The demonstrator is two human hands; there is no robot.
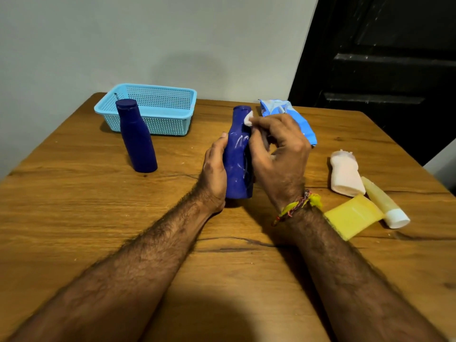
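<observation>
Blue bottle (237,159), glossy and smeared, stands upright — left grip (214,171) wraps it, right grip (281,154) pinches a white wad (248,118).

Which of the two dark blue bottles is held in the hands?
The middle bottle: the left hand grips it, the right hand presses a white wad on its neck. The other bottle stands free.

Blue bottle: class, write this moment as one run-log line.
left grip: holds blue bottle on table | right grip: pinches white wad at its neck
</observation>
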